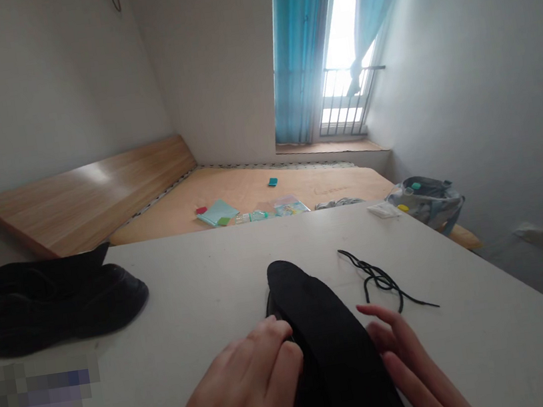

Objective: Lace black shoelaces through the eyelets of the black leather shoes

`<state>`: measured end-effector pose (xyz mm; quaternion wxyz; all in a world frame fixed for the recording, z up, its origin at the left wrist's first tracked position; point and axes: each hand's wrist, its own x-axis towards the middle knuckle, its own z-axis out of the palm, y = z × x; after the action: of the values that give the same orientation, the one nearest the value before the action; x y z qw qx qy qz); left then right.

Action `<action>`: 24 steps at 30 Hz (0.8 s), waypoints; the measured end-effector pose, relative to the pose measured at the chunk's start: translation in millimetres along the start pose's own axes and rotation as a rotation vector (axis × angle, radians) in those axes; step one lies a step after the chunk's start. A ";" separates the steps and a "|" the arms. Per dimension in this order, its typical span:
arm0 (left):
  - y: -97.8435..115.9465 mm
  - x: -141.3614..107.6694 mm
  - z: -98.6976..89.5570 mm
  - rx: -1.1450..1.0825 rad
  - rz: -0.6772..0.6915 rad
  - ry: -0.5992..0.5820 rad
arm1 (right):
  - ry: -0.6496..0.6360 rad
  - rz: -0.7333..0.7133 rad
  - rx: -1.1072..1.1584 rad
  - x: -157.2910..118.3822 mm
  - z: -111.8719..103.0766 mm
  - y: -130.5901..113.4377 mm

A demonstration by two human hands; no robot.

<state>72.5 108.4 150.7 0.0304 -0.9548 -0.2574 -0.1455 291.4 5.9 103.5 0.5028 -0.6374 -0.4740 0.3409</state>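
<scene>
A black shoe lies at the table's front middle, its long tongue flap stretched out over it and pointing away from me. My left hand grips its left side with curled fingers; the fingertips are partly hidden by the shoe. Along the flap's right edge rests my right hand, fingers spread and loosely bent. Right of the shoe is a loose black shoelace, tangled on the white table. At the left lies another black shoe, also with a raised flap.
Beyond the table is a bed bearing a light-blue pouch, a plastic bottle and small items. A white packet sits at the far right table corner. A grey bag stands past the right edge.
</scene>
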 end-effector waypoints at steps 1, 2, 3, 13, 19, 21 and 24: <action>1.7 8.8 -6.5 -0.001 -0.008 -0.064 | -0.108 0.057 0.087 11.4 4.7 -6.4; 3.3 16.8 -12.2 0.004 -0.016 -0.126 | -0.182 0.104 0.149 20.8 9.7 -11.4; 4.9 24.1 -17.2 -0.001 -0.042 -0.197 | -0.226 0.128 0.178 28.1 14.8 -15.0; 11.8 46.7 -32.9 0.012 -0.149 -0.448 | -0.280 0.143 0.167 68.5 47.6 -27.4; -3.5 45.3 -33.3 0.028 -0.141 -0.435 | -0.426 0.213 0.486 83.5 40.1 -25.2; -10.0 43.7 -33.8 0.016 -0.106 -0.414 | -0.474 0.260 0.537 83.8 34.2 -21.5; -18.1 41.4 -33.7 -0.013 -0.078 -0.353 | -0.471 0.301 0.558 81.8 30.9 -17.7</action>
<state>88.8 139.6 194.7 -0.0272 -0.9550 -0.2947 0.0215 284.6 94.0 115.9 0.4784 -0.4431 -0.3668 0.6635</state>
